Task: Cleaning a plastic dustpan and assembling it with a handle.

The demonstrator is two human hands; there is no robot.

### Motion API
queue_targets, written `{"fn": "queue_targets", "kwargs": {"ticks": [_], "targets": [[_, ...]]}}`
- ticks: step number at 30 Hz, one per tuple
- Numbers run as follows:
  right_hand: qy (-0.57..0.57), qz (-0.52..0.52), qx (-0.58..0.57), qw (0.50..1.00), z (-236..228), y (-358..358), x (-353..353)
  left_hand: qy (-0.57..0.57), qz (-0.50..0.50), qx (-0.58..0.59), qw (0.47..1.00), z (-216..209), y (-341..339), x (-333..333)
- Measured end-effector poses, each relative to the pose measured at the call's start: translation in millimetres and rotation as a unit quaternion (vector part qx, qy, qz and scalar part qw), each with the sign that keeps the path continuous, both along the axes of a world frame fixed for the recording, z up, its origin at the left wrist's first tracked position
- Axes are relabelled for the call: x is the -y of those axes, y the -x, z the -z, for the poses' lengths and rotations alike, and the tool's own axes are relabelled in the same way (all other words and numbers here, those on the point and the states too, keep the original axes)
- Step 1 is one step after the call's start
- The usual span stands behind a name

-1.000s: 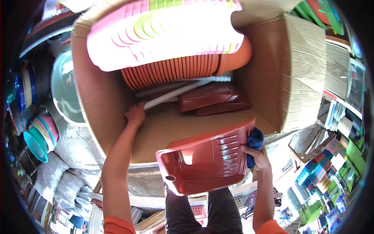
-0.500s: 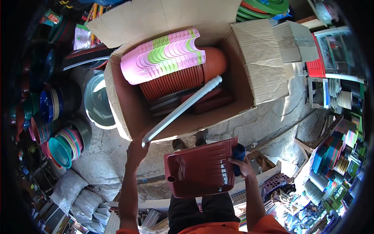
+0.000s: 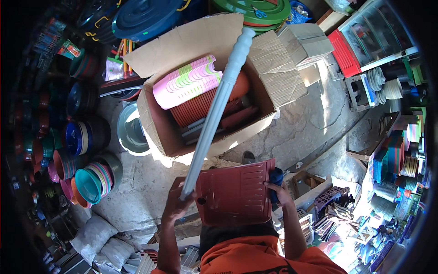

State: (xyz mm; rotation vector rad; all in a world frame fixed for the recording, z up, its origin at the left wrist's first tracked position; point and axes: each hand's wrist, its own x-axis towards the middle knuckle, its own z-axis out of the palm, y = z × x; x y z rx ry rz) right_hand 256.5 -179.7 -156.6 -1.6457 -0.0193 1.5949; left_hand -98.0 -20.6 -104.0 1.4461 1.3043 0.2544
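My left hand (image 3: 177,201) is closed around the lower end of a grey plastic pole (image 3: 211,122) with a ribbed pale grip at its top. The pole slants up and to the right, passing in front of the box. Just right of that hand is a maroon dustpan (image 3: 235,194), a shallow ribbed pan with a round hole near its left side. My right hand (image 3: 279,192) grips the pan's right edge, along with a dark blue bundle (image 3: 275,179) that may be cloth. Its thumb lies over the pan's rim.
An open cardboard box (image 3: 150,82) holds pink-and-green plastic pieces (image 3: 187,82), stacked brown pots (image 3: 194,109) and flat maroon pieces. A clear basin (image 3: 132,130) stands left of it. Stacked coloured basins (image 3: 89,185) line the left; lidded tubs (image 3: 146,18) stand behind.
The pole has swung more upright and its grip end has come up higher. My left hand has moved right and down, beside the dustpan. The view has shifted too, so the box appears smaller.
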Motion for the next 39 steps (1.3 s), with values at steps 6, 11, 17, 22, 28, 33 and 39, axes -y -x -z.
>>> {"fn": "queue_targets", "kwargs": {"ticks": [6,11,17,22,28,33,39], "targets": [[-0.028,0.013,-0.005,1.000,-44,-15,0,0.054,-0.007,0.244,0.968,-38,-42,23],[-0.063,-0.036,0.030,0.997,-74,-37,-9,0.169,-0.028,0.200,0.965,-56,-59,35],[-0.208,0.162,0.076,0.962,-112,-66,-33,0.034,-0.057,0.186,0.980,-69,-78,49],[-0.381,0.293,-0.013,0.877,-190,-74,-74,-0.236,0.014,0.161,0.958,-97,-110,52],[-0.476,0.337,-0.069,0.809,-226,-95,-161,-0.284,0.039,0.126,0.950,-111,-115,64],[-0.464,0.305,-0.017,0.832,-263,-87,-184,-0.332,0.047,0.047,0.941,-136,-119,76],[-0.455,0.172,-0.014,0.874,-265,-12,-166,-0.362,0.027,-0.012,0.932,-137,-109,75]]}}
